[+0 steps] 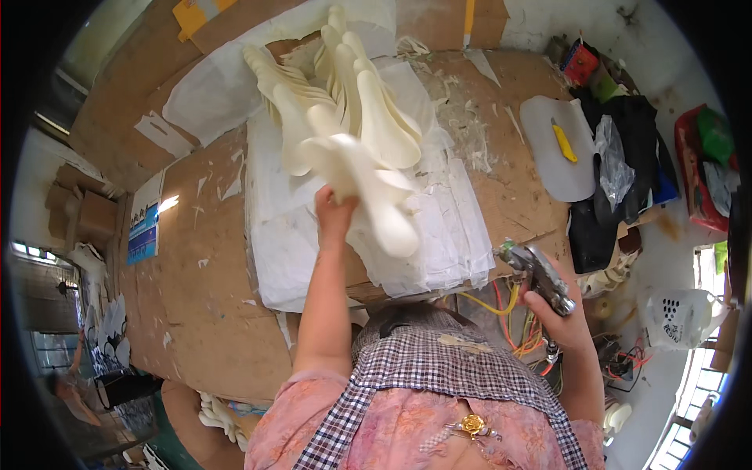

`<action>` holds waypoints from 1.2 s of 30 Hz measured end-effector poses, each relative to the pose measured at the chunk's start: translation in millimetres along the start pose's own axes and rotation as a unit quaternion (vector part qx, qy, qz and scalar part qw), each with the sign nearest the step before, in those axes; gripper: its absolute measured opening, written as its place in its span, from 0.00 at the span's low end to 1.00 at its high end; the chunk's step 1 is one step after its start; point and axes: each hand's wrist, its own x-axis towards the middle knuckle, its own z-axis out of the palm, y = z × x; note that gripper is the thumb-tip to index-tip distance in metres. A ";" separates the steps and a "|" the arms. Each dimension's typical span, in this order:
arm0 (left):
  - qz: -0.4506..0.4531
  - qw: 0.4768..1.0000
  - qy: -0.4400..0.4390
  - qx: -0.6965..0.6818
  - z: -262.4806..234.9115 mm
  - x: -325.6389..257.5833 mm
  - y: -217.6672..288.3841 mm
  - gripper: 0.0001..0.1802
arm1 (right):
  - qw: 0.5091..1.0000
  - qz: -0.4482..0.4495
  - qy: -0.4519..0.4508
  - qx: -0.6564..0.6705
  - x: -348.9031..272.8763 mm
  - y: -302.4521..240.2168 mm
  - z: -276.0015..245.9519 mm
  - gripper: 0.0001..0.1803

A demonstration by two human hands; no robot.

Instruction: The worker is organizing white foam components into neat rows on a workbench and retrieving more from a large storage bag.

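A counter (196, 329), surfaced in brown cardboard, is extending beneath and left of the hands (335, 213). A stained white wall (540, 19) is standing beyond them, rightward. Daylight is showing through a window (693, 392) at far right. A bright patch (168, 204) is lying left of the hands.

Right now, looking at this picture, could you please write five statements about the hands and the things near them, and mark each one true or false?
1. The left hand holds a cream curved piece. True.
2. The right hand is empty. False: it holds a gun-shaped metal tool.
3. The yellow cutter lies on a pale sheet. True.
4. The stacked cream pieces lie to the right of the yellow cutter. False: they lie to its left.
5. The person wears a checked apron. True.
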 end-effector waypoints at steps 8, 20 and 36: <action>-0.089 0.987 0.089 -0.096 -119.9 -16.7 -23.7 0.18 | 0.988 -0.100 0.097 0.067 29.2 -39.5 15.1 0.31; 0.158 0.965 -0.209 0.022 58.8 82.6 20.6 0.21 | 1.000 0.002 0.030 -0.005 35.1 -1.7 15.3 0.31; -0.199 0.943 0.183 -0.196 -169.4 -93.4 -12.4 0.18 | 0.987 0.016 -0.151 -0.047 87.4 47.9 94.5 0.31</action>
